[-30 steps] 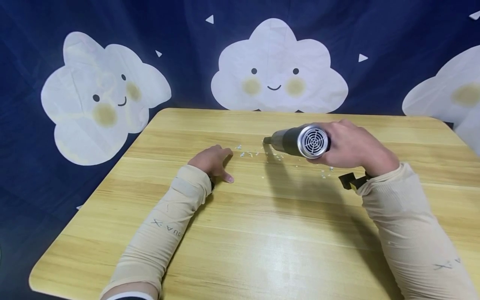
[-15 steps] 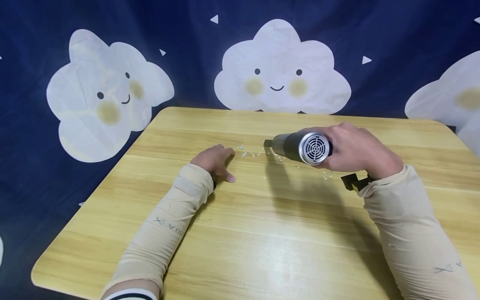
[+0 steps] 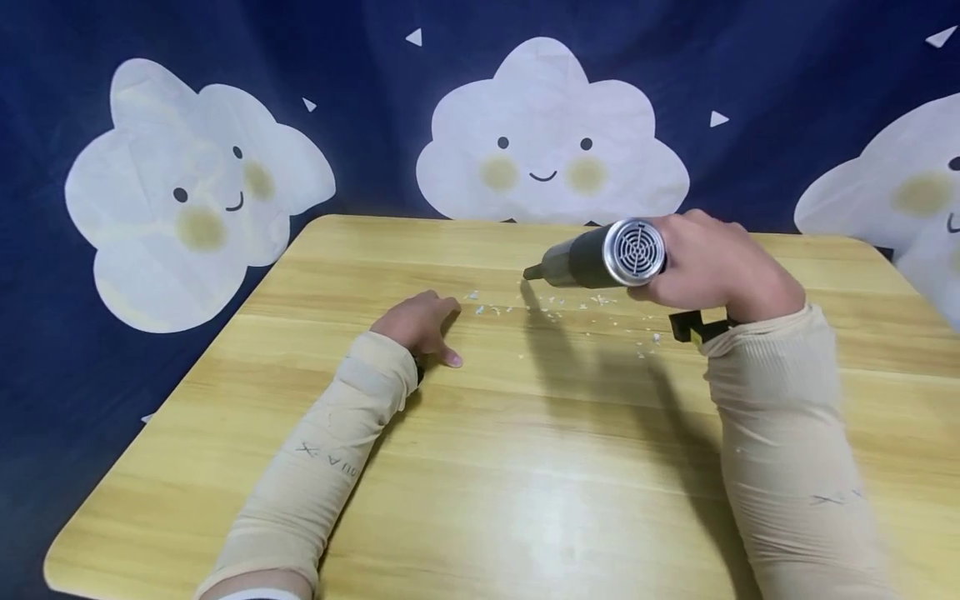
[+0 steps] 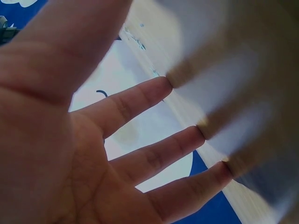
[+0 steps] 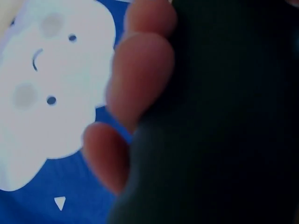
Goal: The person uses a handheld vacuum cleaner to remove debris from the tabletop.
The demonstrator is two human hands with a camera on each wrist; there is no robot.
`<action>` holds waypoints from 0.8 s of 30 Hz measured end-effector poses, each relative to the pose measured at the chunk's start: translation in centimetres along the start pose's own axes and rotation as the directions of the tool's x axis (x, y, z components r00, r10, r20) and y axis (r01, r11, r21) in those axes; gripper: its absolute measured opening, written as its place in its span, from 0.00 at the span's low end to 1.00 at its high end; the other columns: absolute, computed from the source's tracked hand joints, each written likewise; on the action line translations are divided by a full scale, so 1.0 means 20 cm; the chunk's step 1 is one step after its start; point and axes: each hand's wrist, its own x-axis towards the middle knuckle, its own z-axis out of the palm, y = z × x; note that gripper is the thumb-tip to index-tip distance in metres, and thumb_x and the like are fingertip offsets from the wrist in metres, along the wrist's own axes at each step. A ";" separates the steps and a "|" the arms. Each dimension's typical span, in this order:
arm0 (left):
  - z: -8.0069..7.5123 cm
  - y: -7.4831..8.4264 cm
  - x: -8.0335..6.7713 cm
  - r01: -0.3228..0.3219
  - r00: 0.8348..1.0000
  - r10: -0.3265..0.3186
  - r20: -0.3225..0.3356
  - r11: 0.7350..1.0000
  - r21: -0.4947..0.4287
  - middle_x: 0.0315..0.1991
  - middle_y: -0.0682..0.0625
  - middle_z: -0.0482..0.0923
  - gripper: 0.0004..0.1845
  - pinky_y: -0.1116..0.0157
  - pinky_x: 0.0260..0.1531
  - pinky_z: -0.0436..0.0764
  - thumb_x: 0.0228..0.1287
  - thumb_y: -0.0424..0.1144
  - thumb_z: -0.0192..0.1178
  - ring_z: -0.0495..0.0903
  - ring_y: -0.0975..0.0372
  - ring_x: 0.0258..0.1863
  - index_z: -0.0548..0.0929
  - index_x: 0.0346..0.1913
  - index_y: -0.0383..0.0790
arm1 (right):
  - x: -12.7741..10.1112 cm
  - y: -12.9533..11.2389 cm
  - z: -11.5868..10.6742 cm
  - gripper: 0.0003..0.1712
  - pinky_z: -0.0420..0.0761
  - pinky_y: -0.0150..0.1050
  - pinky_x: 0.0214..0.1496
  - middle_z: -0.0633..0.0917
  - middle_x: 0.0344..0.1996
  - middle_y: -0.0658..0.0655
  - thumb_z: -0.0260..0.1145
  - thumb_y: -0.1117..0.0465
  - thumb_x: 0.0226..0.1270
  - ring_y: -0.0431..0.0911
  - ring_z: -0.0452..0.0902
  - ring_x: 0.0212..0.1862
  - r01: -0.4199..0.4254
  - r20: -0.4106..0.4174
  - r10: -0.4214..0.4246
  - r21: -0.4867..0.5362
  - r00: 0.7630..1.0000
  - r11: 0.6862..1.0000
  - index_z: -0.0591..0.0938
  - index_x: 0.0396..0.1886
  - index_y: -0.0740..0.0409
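wooden table (image 3: 480, 467), r hand (image 3: 712, 271) gripping cylindrical blower (image 3: 600, 254), l hand (image 3: 420, 321) spread flat

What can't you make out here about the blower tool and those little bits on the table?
- Grey handheld blower: its grip is hidden by the right hand in the head view; the right wrist view is blurred.
- Small white scraps: too small to identify.
- Left hand: fingertips meet the wooden table, blurred.

Navy backdrop cloth (image 3: 360, 100) fills upper frame, w/ white smiling cloud prints at left, center (image 3: 551, 146) & right edge, plus small white triangles. Light wood-grain table (image 3: 525, 467) spans lower frame, glare lower center.
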 end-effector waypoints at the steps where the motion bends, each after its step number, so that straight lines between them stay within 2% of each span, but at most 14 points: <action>1: 0.00 -0.01 0.00 0.003 1.000 -0.003 0.001 1.000 -0.002 0.56 0.44 0.69 0.44 0.54 0.53 0.73 0.43 0.53 0.77 0.71 0.53 0.51 0.71 0.66 0.46 | 0.01 0.00 0.00 0.23 0.74 0.54 0.24 0.83 0.30 0.55 0.74 0.56 0.43 0.54 0.77 0.31 -0.025 0.006 0.025 -0.005 1.000 1.000 0.80 0.42 0.54; 5: 0.01 -0.02 0.01 0.009 1.000 -0.009 0.006 1.000 -0.003 0.54 0.45 0.69 0.45 0.55 0.52 0.73 0.43 0.53 0.77 0.71 0.53 0.49 0.70 0.66 0.47 | 0.06 0.02 0.00 0.21 0.73 0.55 0.25 0.83 0.30 0.56 0.72 0.56 0.42 0.54 0.76 0.32 -0.053 0.029 0.054 -0.028 0.998 0.998 0.80 0.40 0.53; 10: 0.00 -0.01 0.02 -0.005 1.000 0.005 0.002 1.000 0.002 0.52 0.44 0.69 0.44 0.55 0.50 0.74 0.43 0.53 0.78 0.71 0.53 0.48 0.71 0.64 0.47 | 0.08 0.03 0.01 0.21 0.72 0.55 0.26 0.82 0.30 0.53 0.71 0.56 0.43 0.52 0.76 0.32 -0.023 0.062 0.026 -0.058 0.998 0.998 0.80 0.41 0.49; 16: -0.01 -0.01 0.02 -0.007 1.000 0.007 0.002 1.000 0.000 0.53 0.44 0.69 0.44 0.55 0.49 0.74 0.42 0.52 0.78 0.72 0.53 0.48 0.71 0.64 0.47 | 0.09 -0.01 0.02 0.21 0.72 0.56 0.28 0.83 0.30 0.53 0.72 0.54 0.44 0.52 0.77 0.34 0.017 0.057 -0.012 -0.074 0.998 0.997 0.80 0.42 0.46; 24: 0.00 -0.02 0.02 0.001 1.000 -0.001 0.015 1.000 -0.001 0.52 0.44 0.69 0.43 0.55 0.49 0.74 0.42 0.53 0.78 0.71 0.53 0.48 0.72 0.63 0.47 | 0.09 -0.05 0.04 0.26 0.71 0.55 0.28 0.84 0.31 0.53 0.72 0.53 0.43 0.52 0.78 0.34 0.024 0.051 -0.020 -0.092 0.998 0.995 0.80 0.47 0.44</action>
